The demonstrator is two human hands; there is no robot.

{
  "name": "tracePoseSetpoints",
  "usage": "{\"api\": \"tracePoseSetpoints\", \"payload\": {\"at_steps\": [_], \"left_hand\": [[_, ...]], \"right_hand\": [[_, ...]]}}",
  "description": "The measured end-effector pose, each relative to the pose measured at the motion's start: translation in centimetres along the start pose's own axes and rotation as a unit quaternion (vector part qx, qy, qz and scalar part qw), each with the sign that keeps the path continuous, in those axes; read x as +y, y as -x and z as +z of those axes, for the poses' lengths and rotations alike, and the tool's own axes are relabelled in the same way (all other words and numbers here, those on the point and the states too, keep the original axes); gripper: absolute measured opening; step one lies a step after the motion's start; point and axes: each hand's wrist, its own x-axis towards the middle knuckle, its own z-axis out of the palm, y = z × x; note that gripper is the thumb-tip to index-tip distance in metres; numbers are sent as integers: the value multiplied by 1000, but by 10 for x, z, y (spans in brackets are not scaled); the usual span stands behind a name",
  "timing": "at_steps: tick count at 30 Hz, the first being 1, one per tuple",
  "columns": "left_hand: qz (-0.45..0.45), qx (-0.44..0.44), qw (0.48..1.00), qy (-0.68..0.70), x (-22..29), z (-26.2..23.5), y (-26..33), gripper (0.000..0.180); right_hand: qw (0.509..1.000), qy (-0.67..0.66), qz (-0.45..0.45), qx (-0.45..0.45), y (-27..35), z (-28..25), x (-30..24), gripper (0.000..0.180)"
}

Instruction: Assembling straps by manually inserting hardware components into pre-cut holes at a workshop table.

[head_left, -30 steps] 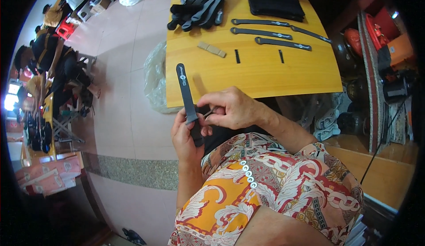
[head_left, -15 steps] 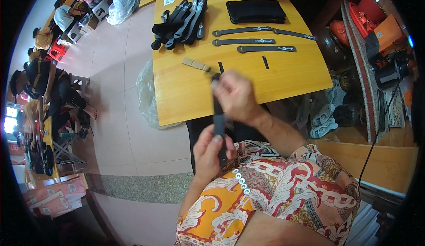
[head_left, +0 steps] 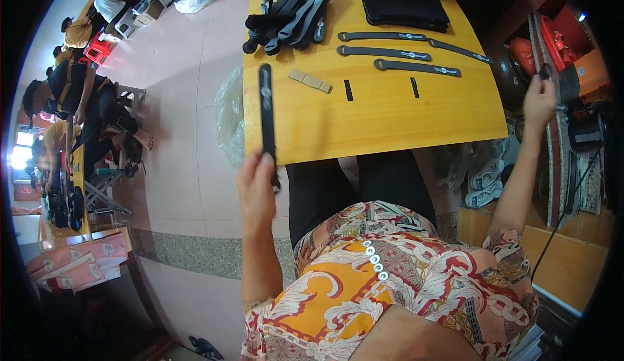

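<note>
My left hand (head_left: 255,182) is closed around a dark hook-and-loop strap (head_left: 266,104), which stands up beside the table's left front edge. My right hand (head_left: 539,104) is stretched far out to the right, by the shelf, fingers closed on a small black piece (head_left: 545,72) whose kind I cannot make out. On the yellow table (head_left: 422,120) lie several grey straps with a ring at one end, among them one strap (head_left: 383,53) in the middle. A tan folded strip (head_left: 310,81) and two short black strips (head_left: 348,90) lie nearer the front.
A pile of straps (head_left: 289,20) lies at the table's far left, and a black stack (head_left: 404,10) at the back. Right of the table stands a shelf with a stone edge (head_left: 552,185), red and orange things on it. A clear plastic bag (head_left: 229,117) hangs at the left edge.
My hands have parted from the strap they both held. The left has carried it left and up; the right has swung far right to the shelf. The view has shifted slightly.
</note>
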Motion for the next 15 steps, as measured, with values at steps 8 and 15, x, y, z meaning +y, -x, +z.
{"api": "tracePoseSetpoints", "payload": {"at_steps": [8, 15], "left_hand": [[77, 106, 948, -291, -13, 10, -84, 27], [154, 81, 862, -476, -9, 9, -90, 31]], "right_hand": [[977, -47, -108, -180, 104, 41, -65, 15], [961, -72, -98, -249, 102, 37, -73, 13]]}}
